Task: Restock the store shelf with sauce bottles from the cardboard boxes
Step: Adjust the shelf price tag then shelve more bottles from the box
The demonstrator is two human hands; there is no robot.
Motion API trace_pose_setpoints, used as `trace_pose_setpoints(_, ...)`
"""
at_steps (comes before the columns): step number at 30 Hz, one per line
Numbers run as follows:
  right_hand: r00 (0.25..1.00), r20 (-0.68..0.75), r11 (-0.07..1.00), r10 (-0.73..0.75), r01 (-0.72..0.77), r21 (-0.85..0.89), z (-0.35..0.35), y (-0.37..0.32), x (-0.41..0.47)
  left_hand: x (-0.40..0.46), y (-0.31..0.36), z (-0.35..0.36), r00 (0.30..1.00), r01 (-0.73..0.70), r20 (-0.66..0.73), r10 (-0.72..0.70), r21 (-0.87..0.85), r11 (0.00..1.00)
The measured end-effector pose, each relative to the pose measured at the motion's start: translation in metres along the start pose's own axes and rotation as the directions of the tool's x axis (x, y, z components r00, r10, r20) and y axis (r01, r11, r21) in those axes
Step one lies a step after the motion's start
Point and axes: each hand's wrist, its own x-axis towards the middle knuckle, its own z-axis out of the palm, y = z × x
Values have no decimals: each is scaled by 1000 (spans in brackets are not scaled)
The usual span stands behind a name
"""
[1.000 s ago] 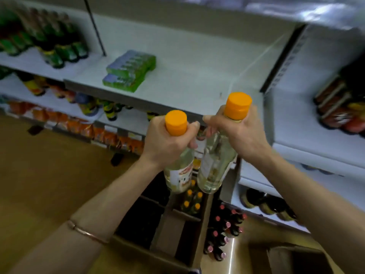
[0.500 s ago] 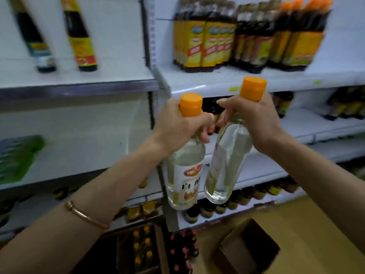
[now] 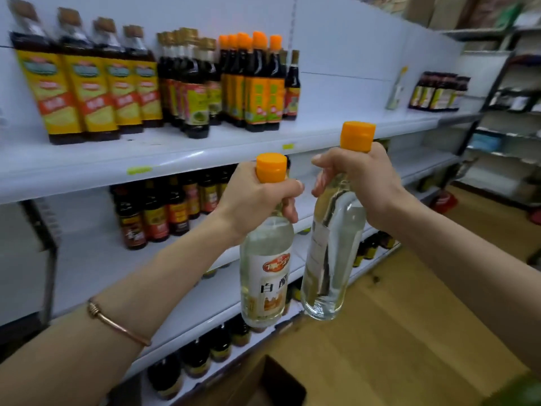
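Evenly lit from overhead, cool and fairly bright, with a bluish cast over the white shelf (image 3: pixel 205 153). Soft glare along its front edge; deeper shadow under it, on the lower rows. Strong wide-angle bending at the edges (uprights and shelves curve outward). Motion blur at far left and lower corners; sharpest on the dark bottles (image 3: pixel 187 83) near centre.
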Motion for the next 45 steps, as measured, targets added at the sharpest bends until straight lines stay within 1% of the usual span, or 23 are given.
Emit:
trace_pose_setpoints(4, 999, -37, 999, -7, 6, -37, -61, 24, 34, 50, -9, 55, 1000, -2, 24, 3, -25, 1000)
trace_pose_setpoints(9, 995, -92, 1000, 24, -25, -11, -121, 54, 80, 118, -21, 99, 996, 36, 81, -34, -26, 999)
trace_pose_setpoints(11, 993, -118, 1000, 30, -31, -6, -142, 63, 98, 149, -25, 110, 996, 15, 88, -12, -30, 999)
trace_pose_setpoints(14, 992, -123, 999, 34, -38, -28, -171, 72, 129, 194, -31, 128, 995, -59, 75, 60, -10, 998)
trace_pose_setpoints(17, 990, -136, 999, 35, -38, -23, -201, 78, 161, 238, -32, 148, 993, -65, 103, 66, -7, 998)
trace_pose_setpoints(20, 987, -160, 999, 21, -27, -37, -229, 87, 194, 278, -35, 167, 993, -72, 92, 73, -14, 997)
trace_pose_setpoints(22, 986, -164, 1000, 22, -23, -5, -247, 95, 223, 305, -39, 180, 995, -66, 80, 66, -3, 998)
trace_pose_setpoints(26, 995, -91, 999, 32, -30, 20, -281, 113, 285, 362, -52, 211, 998, -60, 24, 59, 63, 996)
trace_pose_setpoints(31, 999, 39, 998, -16, 13, 64, -315, 128, 346, 428, -61, 234, 996, -60, -65, 64, 64, 996)
trace_pose_setpoints(35, 987, 145, 996, -63, 52, 78, -341, 144, 395, 471, -62, 246, 989, -49, -133, 61, 91, 995)
trace_pose_setpoints(39, 971, 202, 983, -131, 101, 152, -343, 152, 437, 495, -59, 240, 968, -35, -242, 66, 130, 991)
trace_pose_setpoints(43, 945, 270, 970, -185, 131, 207, -330, 155, 473, 509, -52, 224, 924, -20, -362, 123, 275, 961)
trace_pose_setpoints(45, 929, 310, 962, -201, 127, 243, -316, 158, 490, 516, -49, 209, 904, -9, -405, 138, 304, 953)
